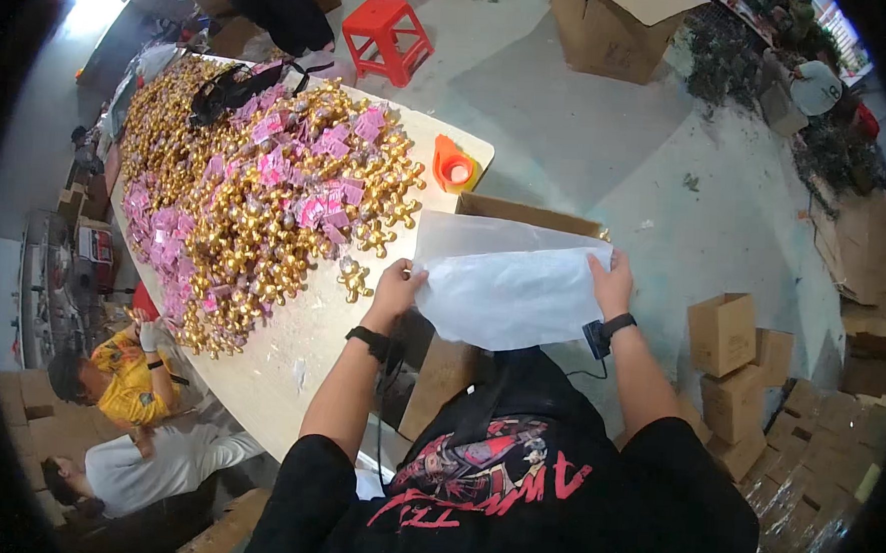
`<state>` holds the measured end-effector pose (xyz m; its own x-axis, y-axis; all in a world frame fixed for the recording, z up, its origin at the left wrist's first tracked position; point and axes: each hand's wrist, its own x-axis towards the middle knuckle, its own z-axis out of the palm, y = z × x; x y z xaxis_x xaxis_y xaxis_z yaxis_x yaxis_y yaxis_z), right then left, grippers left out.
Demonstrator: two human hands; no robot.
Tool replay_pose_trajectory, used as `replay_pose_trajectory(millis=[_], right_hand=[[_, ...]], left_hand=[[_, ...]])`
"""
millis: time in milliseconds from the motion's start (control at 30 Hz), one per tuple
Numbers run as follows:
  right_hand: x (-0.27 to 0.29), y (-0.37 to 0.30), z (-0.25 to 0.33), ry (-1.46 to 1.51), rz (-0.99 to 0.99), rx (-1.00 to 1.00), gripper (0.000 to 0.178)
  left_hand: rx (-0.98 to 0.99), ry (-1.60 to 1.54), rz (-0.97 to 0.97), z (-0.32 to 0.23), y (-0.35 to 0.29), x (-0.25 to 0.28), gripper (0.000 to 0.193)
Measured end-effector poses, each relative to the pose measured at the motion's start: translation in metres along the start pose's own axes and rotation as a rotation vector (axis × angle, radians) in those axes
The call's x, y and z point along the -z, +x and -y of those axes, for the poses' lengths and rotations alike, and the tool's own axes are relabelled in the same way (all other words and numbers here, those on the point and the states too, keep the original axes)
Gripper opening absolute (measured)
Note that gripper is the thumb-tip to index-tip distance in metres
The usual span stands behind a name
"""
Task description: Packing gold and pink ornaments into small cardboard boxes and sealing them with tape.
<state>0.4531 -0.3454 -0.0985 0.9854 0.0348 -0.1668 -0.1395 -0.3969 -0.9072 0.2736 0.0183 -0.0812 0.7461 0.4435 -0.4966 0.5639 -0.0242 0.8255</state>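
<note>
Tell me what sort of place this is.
Probably a packing workshop: a pale, flat table heaped with small, shiny gold pieces and pink tags, stacked brown cardboard boxes, and a thin, translucent white sheet in hand all suggest it.

Ornaments (pixel 265 222) on table (pixel 267 387) at left, sheet (pixel 512 295) between left hand (pixel 398 289) and right hand (pixel 613 283), boxes (pixel 720 336) at right

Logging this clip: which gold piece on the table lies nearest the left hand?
The gold piece on bare tabletop just left of the left hand, set apart from the crowded pile.
</note>
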Motion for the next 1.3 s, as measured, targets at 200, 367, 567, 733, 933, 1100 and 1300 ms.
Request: replay_pose_trajectory(millis=[200,367,567,733,933,1100,1300], right_hand=[[-0.022,-0.011,0.045,-0.764,0.022,0.381,0.088],[-0.072,-0.048,0.029,-0.791,0.35,0.282,0.099],[-0.129,-0.033,0.005,-0.757,0.459,0.182,0.103],[-0.151,-0.007,-0.011,-0.805,0.568,0.009,0.103],[-0.164,0.004,-0.031,-0.862,0.785,-0.102,0.1],[-0.154,0.014,-0.036,-0.918,0.825,-0.167,0.095],[-0.167,0.026,-0.008,-1.015,0.828,-0.451,0.101]], left_hand=[[-0.108,0.425,-0.131,-0.043,0.041,-0.054,0.028],[-0.084,0.704,-0.248,-0.066,0.05,-0.082,0.029],[-0.029,0.894,-0.213,-0.061,0.054,-0.097,0.024],[0.014,1.024,-0.091,-0.056,0.054,-0.115,0.017],[0.035,1.189,-0.118,-0.041,0.05,-0.133,0.025],[-0.116,1.282,0.032,-0.087,0.047,-0.176,0.043],[-0.138,1.323,0.186,-0.034,0.091,-0.187,0.057]])
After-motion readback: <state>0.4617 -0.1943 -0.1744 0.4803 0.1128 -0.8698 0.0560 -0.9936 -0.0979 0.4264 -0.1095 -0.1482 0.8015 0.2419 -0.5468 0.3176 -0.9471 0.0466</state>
